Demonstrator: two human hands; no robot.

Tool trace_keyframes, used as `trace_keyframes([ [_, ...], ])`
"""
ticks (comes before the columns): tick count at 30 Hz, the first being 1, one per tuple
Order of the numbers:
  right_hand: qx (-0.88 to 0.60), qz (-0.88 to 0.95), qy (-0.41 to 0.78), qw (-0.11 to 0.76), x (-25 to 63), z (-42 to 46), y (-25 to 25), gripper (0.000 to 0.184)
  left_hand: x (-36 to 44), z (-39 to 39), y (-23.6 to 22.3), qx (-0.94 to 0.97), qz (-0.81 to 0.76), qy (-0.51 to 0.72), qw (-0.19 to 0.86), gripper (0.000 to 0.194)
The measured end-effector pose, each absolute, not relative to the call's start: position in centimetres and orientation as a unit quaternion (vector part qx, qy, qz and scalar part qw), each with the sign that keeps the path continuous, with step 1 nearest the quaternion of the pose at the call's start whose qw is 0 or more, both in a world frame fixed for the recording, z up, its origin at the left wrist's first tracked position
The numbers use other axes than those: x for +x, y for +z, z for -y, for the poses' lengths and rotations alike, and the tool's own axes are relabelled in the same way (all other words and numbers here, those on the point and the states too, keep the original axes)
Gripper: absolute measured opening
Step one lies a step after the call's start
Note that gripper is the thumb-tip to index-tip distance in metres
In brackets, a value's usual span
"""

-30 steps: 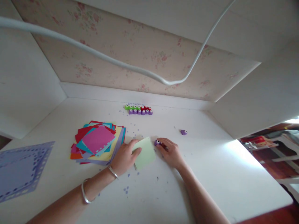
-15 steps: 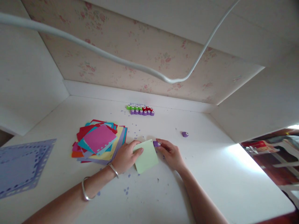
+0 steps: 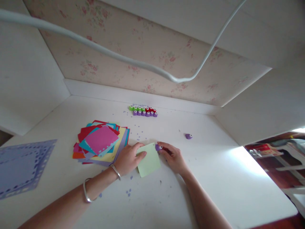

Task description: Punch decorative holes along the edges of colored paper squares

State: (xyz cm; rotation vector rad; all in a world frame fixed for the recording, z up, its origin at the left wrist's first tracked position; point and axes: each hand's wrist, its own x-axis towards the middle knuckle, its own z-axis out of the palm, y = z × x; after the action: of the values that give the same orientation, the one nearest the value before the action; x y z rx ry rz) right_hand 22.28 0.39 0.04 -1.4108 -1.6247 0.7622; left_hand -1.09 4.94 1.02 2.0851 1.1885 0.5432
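My left hand (image 3: 130, 159) grips a light green sheet of paper (image 3: 149, 161) by its left side, thumb on top. At the sheet's upper right corner, my right hand (image 3: 172, 156) pinches a small purple craft punch (image 3: 157, 147) with a white top. The punch sits against the paper's edge; whether its slot is around the paper I cannot tell. A tiny mark shows near that corner. A second purple punch (image 3: 188, 136) lies on its side to the right.
Rows of green, red and purple punches (image 3: 143, 112) stand near the back wall. Left of my hands lies a pile of coloured paper (image 3: 102, 140); farther left are purple sheets with punched edges (image 3: 21, 168). Paper bits dot the white table (image 3: 214, 178). A white cable (image 3: 143, 65) hangs in front.
The purple punch has turned slightly and shifted a little left against the paper's corner, with my right fingers. My left hand and the green sheet have barely moved.
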Motion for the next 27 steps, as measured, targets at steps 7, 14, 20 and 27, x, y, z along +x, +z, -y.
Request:
trace_keyframes([
  [7,-0.563,0.66,0.29,0.404,22.42,-0.36,0.2,0.027,-1.07,-5.0,1.27,0.801,-0.453,0.204,0.335,0.031],
  [14,-0.569,0.649,0.3,0.406,22.37,-0.37,0.03,0.025,-1.06,-5.08,1.33,0.796,-0.45,0.202,0.35,0.03],
  [20,-0.572,0.641,0.302,0.413,22.37,-0.42,-0.17,0.024,-1.11,-5.13,1.27,0.795,-0.449,0.202,0.355,0.031],
  [27,-0.565,0.647,0.299,0.416,22.58,-0.51,-0.59,0.024,-1.09,-5.19,1.28,0.794,-0.451,0.205,0.353,0.031],
])
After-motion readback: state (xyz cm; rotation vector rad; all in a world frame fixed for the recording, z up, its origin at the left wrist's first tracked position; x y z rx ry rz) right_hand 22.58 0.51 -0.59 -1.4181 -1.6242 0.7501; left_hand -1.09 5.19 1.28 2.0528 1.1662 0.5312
